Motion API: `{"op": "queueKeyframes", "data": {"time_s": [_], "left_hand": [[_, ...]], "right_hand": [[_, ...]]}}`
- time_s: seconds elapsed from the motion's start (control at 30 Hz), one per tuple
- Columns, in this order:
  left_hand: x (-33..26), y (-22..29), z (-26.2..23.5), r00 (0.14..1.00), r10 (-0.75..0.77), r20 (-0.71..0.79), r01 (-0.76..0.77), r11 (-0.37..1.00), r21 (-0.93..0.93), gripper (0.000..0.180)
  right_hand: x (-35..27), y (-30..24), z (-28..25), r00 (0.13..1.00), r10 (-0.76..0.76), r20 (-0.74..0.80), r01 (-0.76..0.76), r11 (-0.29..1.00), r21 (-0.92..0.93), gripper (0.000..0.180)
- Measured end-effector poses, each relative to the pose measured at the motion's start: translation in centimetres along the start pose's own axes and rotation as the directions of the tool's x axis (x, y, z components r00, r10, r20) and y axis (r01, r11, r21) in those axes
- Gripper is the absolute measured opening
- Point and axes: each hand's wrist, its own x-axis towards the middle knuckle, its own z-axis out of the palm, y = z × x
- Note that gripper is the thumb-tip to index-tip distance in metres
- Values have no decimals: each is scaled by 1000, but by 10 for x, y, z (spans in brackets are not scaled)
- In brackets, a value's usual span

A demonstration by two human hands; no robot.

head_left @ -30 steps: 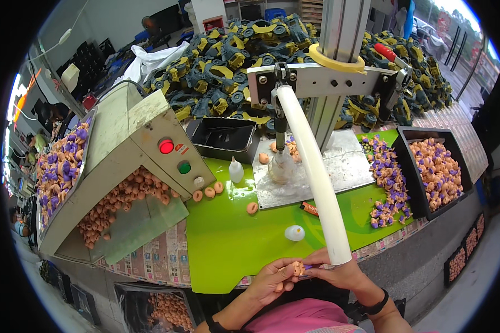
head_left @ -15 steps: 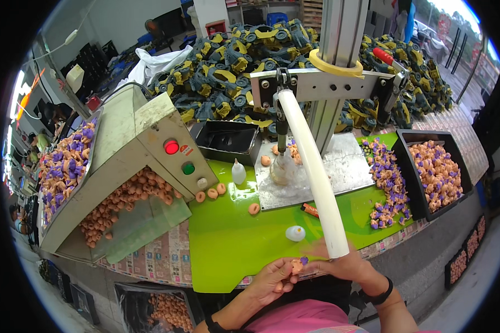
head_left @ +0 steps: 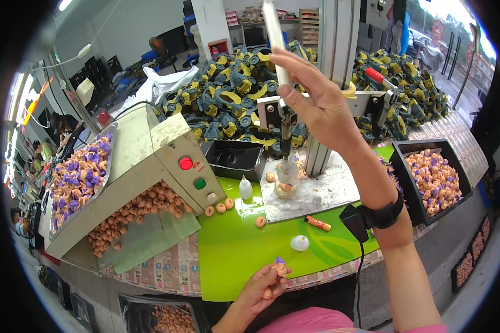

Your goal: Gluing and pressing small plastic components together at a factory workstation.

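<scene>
My left hand is at the front edge of the table, pinching a small peach-coloured toy figure part with a purple top. Another round peach piece shows among its lower fingers. My right hand is raised at the hand press, fingers stretched out and laid against its white lever, which points upward. Under the press rod stands a clear round fixture with a peach piece in it, on a metal plate.
White squeeze bottles and an orange tube are on the green mat. Left stands a beige machine with peach pieces under it. A black tray of finished-looking parts is right; toy vehicles pile behind.
My right hand has risen from beside the left hand to the lever, which has swung from pointing down toward me to upright. My left hand keeps the figure part, slightly further left.
</scene>
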Motion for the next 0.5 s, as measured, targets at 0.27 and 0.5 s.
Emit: {"op": "queueKeyframes", "data": {"time_s": [0.27, 0.5], "left_hand": [[-16, 32, -25, 981, 147, -129, -135, 986, 100, 17], [14, 48, 13, 989, 96, -117, -70, 976, 206, 17]], "right_hand": [[-141, -21, -17, 447, 819, 359, -655, 573, -493, 28], [-223, 19, 30, 653, 681, 332, -595, 732, -331, 25]]}}
